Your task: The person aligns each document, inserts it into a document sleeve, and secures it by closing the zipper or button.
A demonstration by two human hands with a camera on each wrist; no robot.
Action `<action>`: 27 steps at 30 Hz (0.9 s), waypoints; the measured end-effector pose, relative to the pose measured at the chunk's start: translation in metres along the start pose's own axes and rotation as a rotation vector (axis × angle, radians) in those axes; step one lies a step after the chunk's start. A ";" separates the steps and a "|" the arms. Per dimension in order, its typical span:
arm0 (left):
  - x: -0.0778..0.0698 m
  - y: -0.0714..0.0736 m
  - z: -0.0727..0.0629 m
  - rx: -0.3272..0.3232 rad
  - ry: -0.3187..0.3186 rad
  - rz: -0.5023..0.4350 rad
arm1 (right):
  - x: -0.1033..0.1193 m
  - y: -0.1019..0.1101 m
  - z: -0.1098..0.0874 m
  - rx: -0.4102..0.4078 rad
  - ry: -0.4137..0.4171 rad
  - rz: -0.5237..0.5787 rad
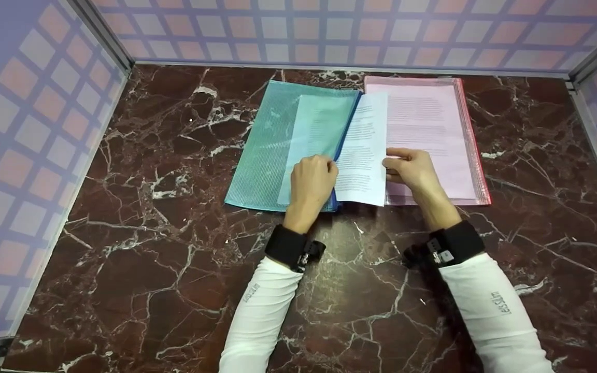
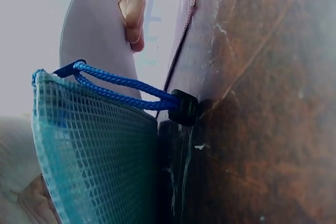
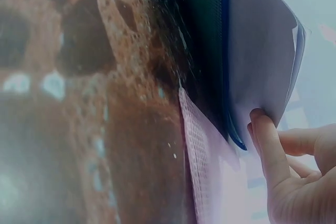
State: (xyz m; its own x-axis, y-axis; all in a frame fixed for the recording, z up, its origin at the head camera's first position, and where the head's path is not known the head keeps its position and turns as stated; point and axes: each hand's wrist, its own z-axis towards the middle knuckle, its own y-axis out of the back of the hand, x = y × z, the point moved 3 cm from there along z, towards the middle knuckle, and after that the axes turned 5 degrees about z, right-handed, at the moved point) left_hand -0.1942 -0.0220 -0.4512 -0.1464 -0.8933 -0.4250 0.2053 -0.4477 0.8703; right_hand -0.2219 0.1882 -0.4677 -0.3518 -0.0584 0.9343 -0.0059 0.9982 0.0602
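A teal mesh zipper pouch (image 1: pixel 265 150) lies at the middle of the table, its blue-edged opening facing right. Printed paper sheets (image 1: pixel 363 155) stick out of it, partly inside and showing through the mesh. My left hand (image 1: pixel 313 178) grips the pouch by its opening edge with curled fingers. Between thumb and fingers, my right hand (image 1: pixel 410 168) pinches the right edge of the sheets. In the left wrist view, a blue cord pull (image 2: pixel 123 85) hangs at the pouch's corner. How many sheets there are, I cannot tell.
A pink mesh pouch (image 1: pixel 428 140) with a printed sheet inside lies right of the teal one, partly under the papers and right hand. The dark marbled table (image 1: pixel 148 248) is bordered by checked panels (image 1: pixel 329 39) at the back and sides.
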 end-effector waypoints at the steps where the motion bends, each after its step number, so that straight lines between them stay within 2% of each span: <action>1: 0.000 0.000 0.000 0.001 0.000 -0.001 | 0.000 -0.001 0.000 0.001 -0.001 0.000; 13: -0.002 0.004 0.001 0.020 0.026 -0.025 | -0.001 -0.020 0.001 0.001 0.007 0.027; 21: -0.003 0.003 0.000 0.013 0.012 -0.023 | -0.004 -0.031 0.006 -0.016 0.019 0.069; 27: -0.003 0.005 0.000 0.004 -0.008 0.011 | -0.004 -0.039 0.006 -0.039 0.065 0.082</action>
State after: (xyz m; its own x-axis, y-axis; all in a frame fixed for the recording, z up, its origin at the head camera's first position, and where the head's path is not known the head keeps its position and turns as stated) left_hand -0.1923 -0.0213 -0.4455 -0.1520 -0.8980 -0.4130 0.2028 -0.4373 0.8762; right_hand -0.2258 0.1494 -0.4755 -0.2882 0.0208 0.9573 0.0573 0.9983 -0.0044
